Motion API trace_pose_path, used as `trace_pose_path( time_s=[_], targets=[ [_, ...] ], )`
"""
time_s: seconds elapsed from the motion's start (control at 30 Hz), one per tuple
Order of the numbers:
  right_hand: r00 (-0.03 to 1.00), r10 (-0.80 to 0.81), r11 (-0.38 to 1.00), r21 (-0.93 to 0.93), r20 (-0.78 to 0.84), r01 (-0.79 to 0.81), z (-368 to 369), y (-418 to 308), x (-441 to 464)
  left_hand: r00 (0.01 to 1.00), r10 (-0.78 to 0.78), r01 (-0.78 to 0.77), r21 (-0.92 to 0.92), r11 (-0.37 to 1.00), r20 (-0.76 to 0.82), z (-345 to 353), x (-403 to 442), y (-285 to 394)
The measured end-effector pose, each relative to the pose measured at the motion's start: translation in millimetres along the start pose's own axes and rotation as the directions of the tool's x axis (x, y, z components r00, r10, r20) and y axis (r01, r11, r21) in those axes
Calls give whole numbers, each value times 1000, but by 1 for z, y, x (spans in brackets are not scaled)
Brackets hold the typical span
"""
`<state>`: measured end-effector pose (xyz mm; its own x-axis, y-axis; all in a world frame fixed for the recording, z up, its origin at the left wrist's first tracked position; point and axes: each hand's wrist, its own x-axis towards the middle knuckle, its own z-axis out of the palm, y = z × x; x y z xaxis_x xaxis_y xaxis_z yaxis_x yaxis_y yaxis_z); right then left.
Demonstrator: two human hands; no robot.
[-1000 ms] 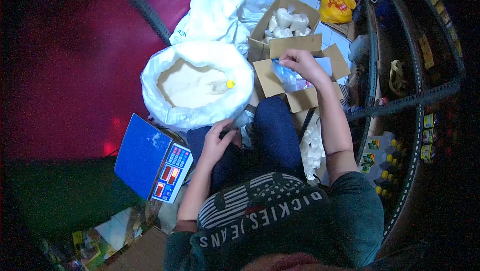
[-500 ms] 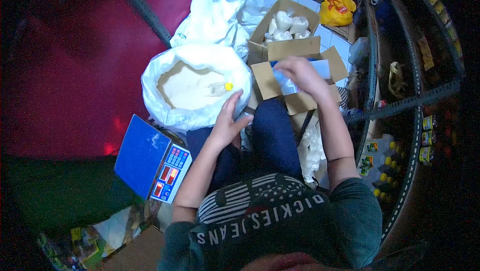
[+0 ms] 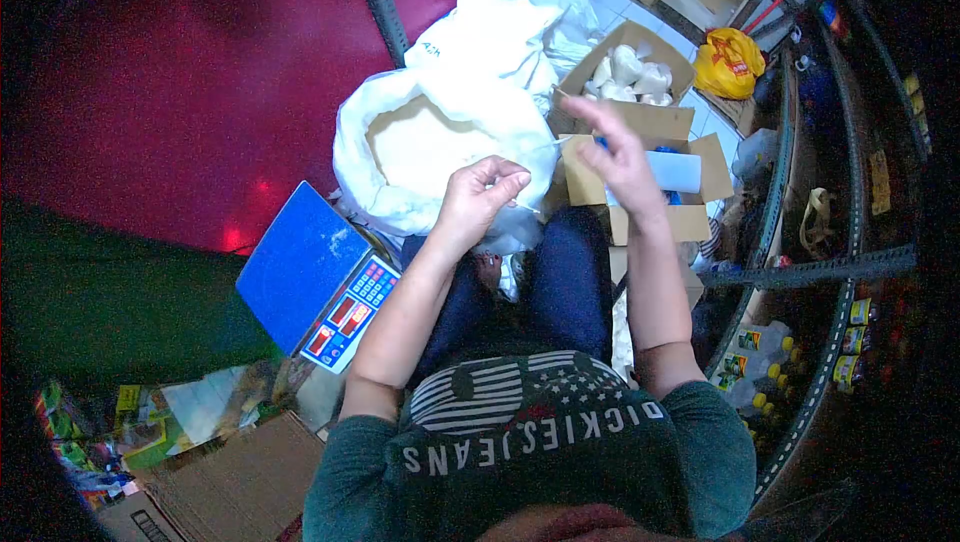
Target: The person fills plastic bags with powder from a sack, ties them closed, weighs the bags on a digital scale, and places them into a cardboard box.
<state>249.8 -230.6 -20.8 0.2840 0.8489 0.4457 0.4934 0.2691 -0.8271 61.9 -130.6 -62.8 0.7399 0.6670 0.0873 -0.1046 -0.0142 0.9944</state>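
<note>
My left hand (image 3: 482,200) is closed in a pinch in front of the big white sack (image 3: 368,187). From its fingertips stretches what looks like a thin clear plastic bag (image 3: 528,208), faint except for its pale edges. To the right, my right hand (image 3: 618,164) is raised over the near cardboard box (image 3: 712,167), its fingers stretched and apart, somewhat blurred. White powder or fine grain (image 3: 420,140) fills the rolled-open sack. Inside the near box lie blue-and-white packs (image 3: 672,171).
A blue-topped digital scale (image 3: 300,267) with lit red digits stands left of my legs. Behind the near box, another carton (image 3: 585,67) holds several filled white bags (image 3: 628,64). A yellow bag (image 3: 728,64) lies farther back. Shelves with bottles (image 3: 752,367) line the right side.
My right hand has lifted out of the near box. My left hand has gone from spread to pinching, with clear plastic now showing. The view has shifted; the yellow-capped bottle scoop no longer shows.
</note>
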Motion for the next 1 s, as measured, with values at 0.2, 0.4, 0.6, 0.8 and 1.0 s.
trace_pose_path(
  time_s=[0.2, 0.4, 0.6, 0.8, 1.0],
  targets=[
    [997, 72, 994, 77, 16, -73, 28, -1, 5, 997, -39, 39, -1, 999, 64, -3, -3, -10],
    [979, 169, 924, 364, -116, -117, 34, 2, 17, 974, -197, 200, -12, 980, 113, -3, -16, -17],
    [978, 205, 918, 354, -38, -179, 37, 5, 14, 995, -2, 7, -43, 999, 95, 1, -11, -18],
    [977, 199, 943, 287, -71, -171, 47, 8, 13, 992, 105, -103, -25, 994, 77, -1, 14, 19],
    [932, 215, 888, 456, -292, -62, 26, -2, 28, 970, -169, 147, 131, 980, 176, 0, -5, -29]
  ],
)
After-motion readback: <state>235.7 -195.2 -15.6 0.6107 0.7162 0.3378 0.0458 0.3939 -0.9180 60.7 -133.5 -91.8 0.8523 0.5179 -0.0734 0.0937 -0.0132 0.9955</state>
